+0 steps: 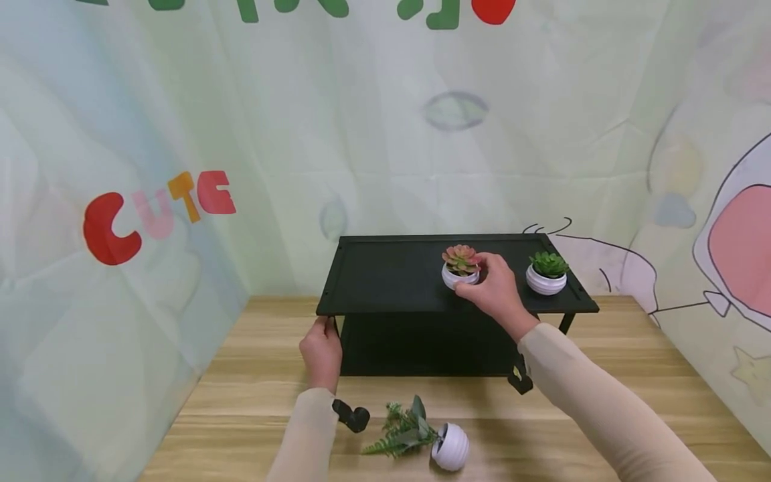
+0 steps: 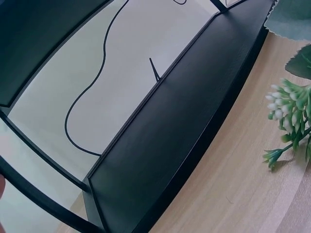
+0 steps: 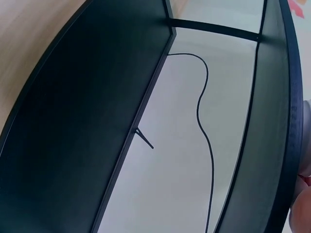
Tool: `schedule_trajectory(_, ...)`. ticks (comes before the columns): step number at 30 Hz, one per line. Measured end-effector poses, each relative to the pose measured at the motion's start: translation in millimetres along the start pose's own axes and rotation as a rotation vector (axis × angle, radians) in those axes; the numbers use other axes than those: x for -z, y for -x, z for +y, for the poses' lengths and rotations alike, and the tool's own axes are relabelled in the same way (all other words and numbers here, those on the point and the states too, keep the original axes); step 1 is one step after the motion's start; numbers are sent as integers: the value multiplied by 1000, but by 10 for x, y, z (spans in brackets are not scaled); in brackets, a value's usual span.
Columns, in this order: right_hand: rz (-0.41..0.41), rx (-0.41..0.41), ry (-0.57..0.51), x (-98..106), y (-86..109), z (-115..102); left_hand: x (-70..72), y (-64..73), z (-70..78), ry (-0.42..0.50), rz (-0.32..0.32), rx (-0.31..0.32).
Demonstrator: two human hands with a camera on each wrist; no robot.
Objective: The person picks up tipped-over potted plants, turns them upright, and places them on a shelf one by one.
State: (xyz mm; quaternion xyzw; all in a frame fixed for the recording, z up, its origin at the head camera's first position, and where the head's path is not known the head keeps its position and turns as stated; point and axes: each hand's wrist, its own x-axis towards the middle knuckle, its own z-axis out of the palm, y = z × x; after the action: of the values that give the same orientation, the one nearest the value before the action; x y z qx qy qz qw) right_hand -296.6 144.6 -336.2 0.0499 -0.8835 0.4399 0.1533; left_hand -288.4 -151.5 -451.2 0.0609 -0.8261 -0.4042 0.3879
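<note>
My right hand (image 1: pixel 496 288) grips the white ribbed pot of a pink-and-green succulent (image 1: pixel 460 260), thumb at the front of the pot and fingers on its right side, over the top board of a black two-tier shelf (image 1: pixel 385 274). Only fingertips (image 3: pixel 302 208) and a bit of the pot show in the right wrist view, past the board's edge. My left hand (image 1: pixel 321 353) holds the shelf's front left leg just under the top board. At the left wrist view's edge, a sliver of finger shows beside the black leg (image 2: pixel 43 201).
A green succulent in a white pot (image 1: pixel 546 274) stands on the board's right end. On the wooden table (image 1: pixel 241 408) before the shelf, a white pot (image 1: pixel 450 447) with leafy artificial sprigs (image 1: pixel 403 428) lies on its side. A printed cloth backdrop (image 1: pixel 391 154) hangs behind.
</note>
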Motion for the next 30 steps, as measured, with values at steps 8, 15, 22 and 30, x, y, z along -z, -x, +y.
schedule_trajectory(8, 6, -22, 15, -23, -52, 30, -15, -3, -3, -6, 17, -22)
schedule_trajectory(15, -25, -37, 30, -39, -65, 29, -21, -7, -16, -14, 27, -28)
schedule_trajectory(22, -39, -54, 56, -38, -87, 23, -16, -16, 8, -22, 21, -11)
schedule_trajectory(30, -57, -77, 55, -25, -87, 30, -8, -20, 24, -21, 16, -21)
